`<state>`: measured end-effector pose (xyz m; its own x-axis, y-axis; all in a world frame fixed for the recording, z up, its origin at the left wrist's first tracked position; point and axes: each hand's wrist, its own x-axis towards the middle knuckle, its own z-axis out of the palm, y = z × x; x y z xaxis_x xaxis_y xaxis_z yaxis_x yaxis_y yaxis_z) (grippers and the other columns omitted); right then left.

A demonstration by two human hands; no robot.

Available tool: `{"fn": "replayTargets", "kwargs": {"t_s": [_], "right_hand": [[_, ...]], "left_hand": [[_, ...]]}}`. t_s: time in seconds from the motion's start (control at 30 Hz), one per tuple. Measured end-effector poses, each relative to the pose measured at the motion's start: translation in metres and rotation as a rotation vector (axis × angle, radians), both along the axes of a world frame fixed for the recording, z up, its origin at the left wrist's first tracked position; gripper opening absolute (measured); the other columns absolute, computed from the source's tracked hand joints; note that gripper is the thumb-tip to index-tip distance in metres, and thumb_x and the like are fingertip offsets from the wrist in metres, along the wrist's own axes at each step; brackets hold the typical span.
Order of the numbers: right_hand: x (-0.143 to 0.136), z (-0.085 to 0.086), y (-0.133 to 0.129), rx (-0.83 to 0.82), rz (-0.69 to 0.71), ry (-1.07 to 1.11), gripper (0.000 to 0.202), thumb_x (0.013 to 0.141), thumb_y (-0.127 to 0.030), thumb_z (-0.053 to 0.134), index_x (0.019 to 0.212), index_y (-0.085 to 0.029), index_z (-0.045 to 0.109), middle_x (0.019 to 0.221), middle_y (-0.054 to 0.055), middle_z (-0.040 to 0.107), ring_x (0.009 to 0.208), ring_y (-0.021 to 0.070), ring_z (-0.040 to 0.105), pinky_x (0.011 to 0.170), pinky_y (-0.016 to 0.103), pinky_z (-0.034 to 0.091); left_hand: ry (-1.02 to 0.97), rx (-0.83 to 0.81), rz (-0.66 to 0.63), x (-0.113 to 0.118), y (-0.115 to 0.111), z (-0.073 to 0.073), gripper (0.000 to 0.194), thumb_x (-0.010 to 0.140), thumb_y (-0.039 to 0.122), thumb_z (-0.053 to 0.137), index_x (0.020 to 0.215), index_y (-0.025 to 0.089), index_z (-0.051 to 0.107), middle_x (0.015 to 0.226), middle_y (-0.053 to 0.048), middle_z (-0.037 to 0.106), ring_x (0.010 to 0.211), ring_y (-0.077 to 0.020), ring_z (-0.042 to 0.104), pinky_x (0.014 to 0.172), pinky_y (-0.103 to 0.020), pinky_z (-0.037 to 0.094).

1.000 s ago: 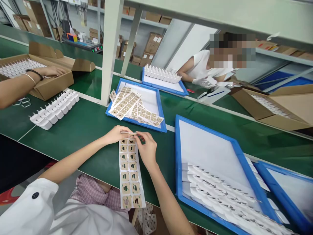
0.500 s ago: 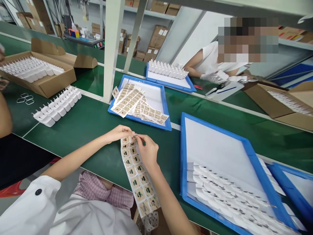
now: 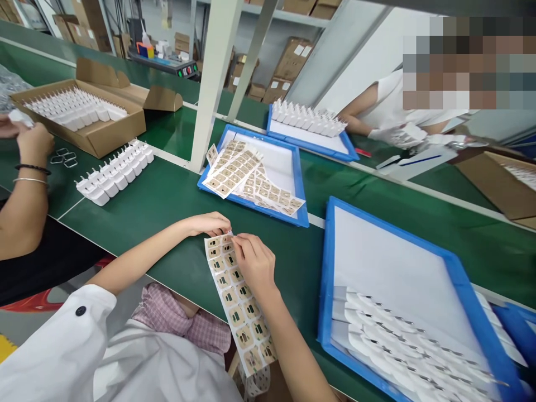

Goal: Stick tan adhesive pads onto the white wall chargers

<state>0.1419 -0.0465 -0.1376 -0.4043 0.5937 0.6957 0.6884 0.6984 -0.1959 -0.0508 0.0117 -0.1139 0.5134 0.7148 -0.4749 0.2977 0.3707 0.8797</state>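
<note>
A long strip of tan stickers with dark cut-out shapes (image 3: 237, 314) hangs over the front edge of the green bench, its lower end curling down near my lap. My left hand (image 3: 210, 224) is closed in a pinch at the strip's top edge. Close beside it, my right hand (image 3: 256, 264) pinches the upper right corner, thumb and fingers pressed together. A small pale bit shows between the fingertips, too small to name. Just beyond my hands lies a blue-rimmed tray (image 3: 302, 190) with several more sticker sheets (image 3: 234, 167) piled in it.
On my right, a large blue tray (image 3: 329, 257) holds rows of white parts (image 3: 402, 346). White housings (image 3: 117, 172) stand in rows at left, near an open carton (image 3: 98, 139). A co-worker's hand (image 3: 36, 146) holds a white piece there. A post (image 3: 215, 78) rises behind the sticker tray.
The view has shifted, so most of the scene sits further right. Both my hands stay at the strip's top. The left co-worker's hands have come into view with a white piece.
</note>
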Motion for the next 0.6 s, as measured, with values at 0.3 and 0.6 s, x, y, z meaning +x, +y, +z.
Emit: {"fn": "replayTargets", "kwargs": {"t_s": [0.3,0.6], "right_hand": [[0.009,0.011,0.0,0.056,0.051,-0.074,0.022,0.101,-0.021,0.052,0.086,-0.02,0.069,0.081,0.008,0.073,0.076,0.0192,0.071,0.067,0.03,0.057],[0.055,0.026,-0.02,-0.34,-0.012,0.194,0.036,0.092,-0.053,0.06,0.073,-0.025,0.073,0.071,0.006,0.076,0.057,0.0213,0.07,0.049,0.029,0.054]], "left_hand": [[0.115,0.129,-0.143,-0.01,0.01,-0.007,0.031,0.099,0.04,0.061,0.115,0.013,0.064,0.108,-0.007,0.068,0.091,-0.0163,0.068,0.08,-0.035,0.061],[0.433,0.39,-0.366,-0.011,0.031,0.012,0.033,0.098,0.037,0.063,0.122,0.014,0.063,0.118,-0.009,0.068,0.101,-0.0195,0.068,0.087,-0.039,0.061]]}}
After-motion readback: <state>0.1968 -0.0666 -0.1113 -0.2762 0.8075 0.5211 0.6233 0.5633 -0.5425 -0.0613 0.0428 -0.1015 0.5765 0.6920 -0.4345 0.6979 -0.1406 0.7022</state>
